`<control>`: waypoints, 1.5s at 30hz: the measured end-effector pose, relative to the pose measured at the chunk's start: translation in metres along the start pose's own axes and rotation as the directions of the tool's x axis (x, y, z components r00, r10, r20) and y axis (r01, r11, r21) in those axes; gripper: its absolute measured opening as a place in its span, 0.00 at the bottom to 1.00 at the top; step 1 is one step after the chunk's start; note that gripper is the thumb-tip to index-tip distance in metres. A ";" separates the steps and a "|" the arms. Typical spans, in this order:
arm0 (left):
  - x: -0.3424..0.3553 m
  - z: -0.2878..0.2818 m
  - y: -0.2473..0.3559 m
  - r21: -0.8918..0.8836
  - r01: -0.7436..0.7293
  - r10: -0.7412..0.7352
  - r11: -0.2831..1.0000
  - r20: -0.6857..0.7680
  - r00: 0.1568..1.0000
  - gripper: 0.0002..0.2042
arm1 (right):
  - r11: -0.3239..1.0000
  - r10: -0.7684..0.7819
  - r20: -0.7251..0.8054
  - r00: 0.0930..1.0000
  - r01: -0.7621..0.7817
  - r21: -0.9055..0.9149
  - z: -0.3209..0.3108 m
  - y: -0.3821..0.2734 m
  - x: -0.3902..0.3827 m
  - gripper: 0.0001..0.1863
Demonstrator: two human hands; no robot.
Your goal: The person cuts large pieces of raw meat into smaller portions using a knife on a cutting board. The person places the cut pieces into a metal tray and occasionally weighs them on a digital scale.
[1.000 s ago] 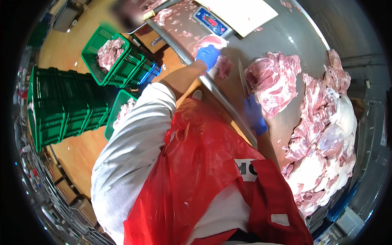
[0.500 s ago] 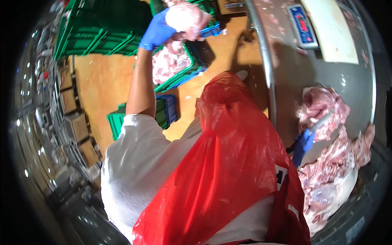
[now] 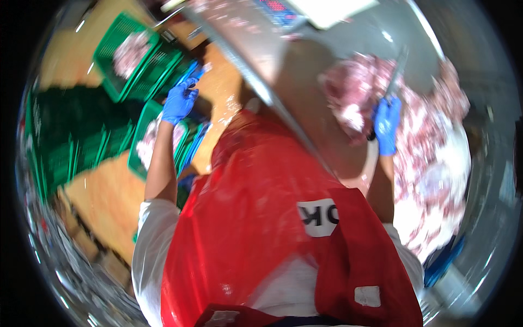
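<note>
My left hand (image 3: 179, 103), in a blue glove, is over the rim of a green crate (image 3: 136, 146) that has pale pink meat pieces (image 3: 148, 146) in it. Nothing is in this hand and its fingers are loosely apart. On the steel table (image 3: 305, 92), my blue-gloved right hand (image 3: 387, 124) is closed round a knife (image 3: 398, 73), whose blade points away from me. To the left of the knife lies a chunk of raw meat (image 3: 354, 90). A larger slab of meat (image 3: 427, 169) with white fat or skin stretches along the right, beside my right hand.
Another green crate (image 3: 103, 57) with meat stands farther off at the left. Stacked green crates (image 3: 65, 141) rise at the far left on the orange-brown floor (image 3: 103, 196). A blue scale (image 3: 280, 13) and a white board (image 3: 327, 11) are at the table's far end. The metal table edge (image 3: 245, 71) runs between my hands.
The piece of meat has left my left hand, which is now empty. My view has swung right, towards the table. The right hand still grips the knife.
</note>
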State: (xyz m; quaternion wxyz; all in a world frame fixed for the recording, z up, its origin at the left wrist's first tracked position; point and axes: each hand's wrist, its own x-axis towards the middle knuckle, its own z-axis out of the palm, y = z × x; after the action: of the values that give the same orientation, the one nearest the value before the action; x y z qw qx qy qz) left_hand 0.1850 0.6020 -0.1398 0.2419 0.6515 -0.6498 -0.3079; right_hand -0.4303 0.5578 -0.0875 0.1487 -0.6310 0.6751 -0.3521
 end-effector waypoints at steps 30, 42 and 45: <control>0.159 0.225 0.319 -0.613 -0.450 0.576 0.649 0.009 0.818 0.18 | 0.817 0.576 -0.119 0.809 -0.576 0.032 -0.020 0.045 -0.080 0.12; 0.200 0.255 0.296 -0.356 -0.450 0.561 0.819 0.328 0.760 0.46 | 0.788 0.278 0.446 0.851 0.064 -0.613 0.003 -0.015 0.084 0.15; 0.178 0.256 0.313 -0.107 -0.587 0.592 0.803 0.263 0.762 0.50 | 0.771 0.409 0.479 0.777 -0.013 -0.636 0.004 -0.016 0.076 0.14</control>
State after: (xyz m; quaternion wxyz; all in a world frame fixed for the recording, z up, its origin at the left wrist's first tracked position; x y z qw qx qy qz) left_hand -0.2226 0.4341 -0.1092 0.2364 0.3612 -0.8463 -0.3122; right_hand -0.4282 0.4852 -0.0612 0.1846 -0.6370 0.7394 0.1158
